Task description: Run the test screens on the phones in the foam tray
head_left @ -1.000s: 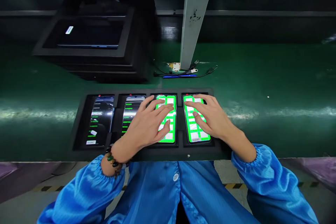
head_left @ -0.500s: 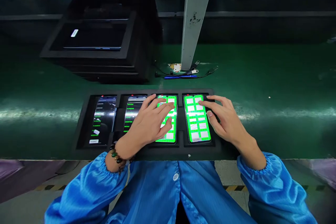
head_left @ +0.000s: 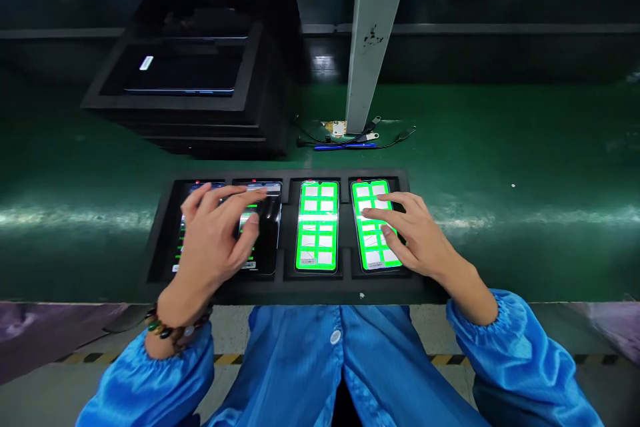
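Note:
A black foam tray (head_left: 345, 287) lies on the green belt and holds several phones side by side. My left hand (head_left: 213, 243) hovers open over the two left phones, fingers spread across the second phone (head_left: 267, 240), whose dark screen shows a menu. The leftmost phone (head_left: 181, 240) is mostly hidden beneath that hand. The third phone (head_left: 317, 227) is uncovered and shows a green grid of white squares. My right hand (head_left: 413, 233) is open too, its fingertips touching the same green grid on the fourth phone (head_left: 370, 223). Both arms wear blue sleeves; a bead bracelet circles my left wrist.
A stack of black foam trays (head_left: 185, 107) with a dark phone on top stands at the back left. A grey post (head_left: 370, 40) rises behind the tray, with cables and a blue pen (head_left: 345, 145) at its foot. Green belt surface (head_left: 525, 200) stretches to the right.
My left hand has moved left, off the third phone and onto the two left phones. My right hand has slid back onto the fourth phone's screen.

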The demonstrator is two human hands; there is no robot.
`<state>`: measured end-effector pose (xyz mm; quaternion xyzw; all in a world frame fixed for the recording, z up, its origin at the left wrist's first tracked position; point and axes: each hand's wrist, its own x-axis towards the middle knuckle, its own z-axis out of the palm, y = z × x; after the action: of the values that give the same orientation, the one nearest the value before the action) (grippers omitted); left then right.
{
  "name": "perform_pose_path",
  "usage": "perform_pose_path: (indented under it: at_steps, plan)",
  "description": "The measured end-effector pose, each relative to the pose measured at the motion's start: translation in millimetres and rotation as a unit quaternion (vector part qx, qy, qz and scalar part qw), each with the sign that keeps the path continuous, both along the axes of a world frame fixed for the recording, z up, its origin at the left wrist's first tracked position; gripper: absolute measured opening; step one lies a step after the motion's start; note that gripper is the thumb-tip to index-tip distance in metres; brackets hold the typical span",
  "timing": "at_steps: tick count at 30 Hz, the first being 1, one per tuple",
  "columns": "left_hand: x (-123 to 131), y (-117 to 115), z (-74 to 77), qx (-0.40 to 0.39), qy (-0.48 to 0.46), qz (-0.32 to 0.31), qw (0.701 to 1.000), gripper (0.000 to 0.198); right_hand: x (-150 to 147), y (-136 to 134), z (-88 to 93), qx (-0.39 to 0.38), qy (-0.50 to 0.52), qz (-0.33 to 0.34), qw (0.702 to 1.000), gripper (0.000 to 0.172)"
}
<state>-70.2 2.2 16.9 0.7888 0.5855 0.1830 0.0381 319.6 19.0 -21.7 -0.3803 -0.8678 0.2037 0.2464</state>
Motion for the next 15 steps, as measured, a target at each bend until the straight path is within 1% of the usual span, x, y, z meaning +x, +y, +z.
perform_pose_path:
  at_steps: [2, 3, 4, 6, 8, 9, 10, 12, 15]
  plan:
    - [-19, -8, 7.5, 0.011, -0.008, 0.043, 0.999, 0.036, 8, -2, -1.0, 0.001, 0.007, -0.036, 0.999, 0.047]
    - [-29, -12, 10.8, 0.021, -0.009, 0.074, 0.997, 0.036, 11, -4, -2.1, 0.000, 0.016, -0.062, 0.998, 0.047]
    - [-41, -16, 13.3, 0.030, -0.007, 0.115, 0.993, 0.038, 13, -7, -3.5, -0.002, 0.031, -0.091, 0.995, 0.046]
    - [-69, -24, 14.9, 0.030, 0.010, 0.222, 0.975, 0.042, 13, -13, -7.5, -0.011, 0.073, -0.148, 0.986, 0.044]
    - [-98, -31, 10.9, -0.029, 0.034, 0.332, 0.942, 0.045, 8, -20, -12.3, -0.030, 0.110, -0.185, 0.976, 0.042]
    - [-111, -34, 7.2, -0.073, 0.036, 0.373, 0.924, 0.044, 4, -23, -14.7, -0.039, 0.122, -0.198, 0.972, 0.042]
    - [-122, -37, 2.8, -0.114, 0.020, 0.394, 0.912, 0.042, 0, -26, -16.8, -0.047, 0.129, -0.207, 0.969, 0.042]
    - [-134, -41, -6.1, -0.158, -0.035, 0.406, 0.900, 0.039, -5, -29, -20.2, -0.056, 0.137, -0.218, 0.965, 0.043]
    - [-132, -42, -14.9, -0.153, -0.079, 0.410, 0.896, 0.043, -4, -28, -23.6, -0.063, 0.140, -0.223, 0.963, 0.044]
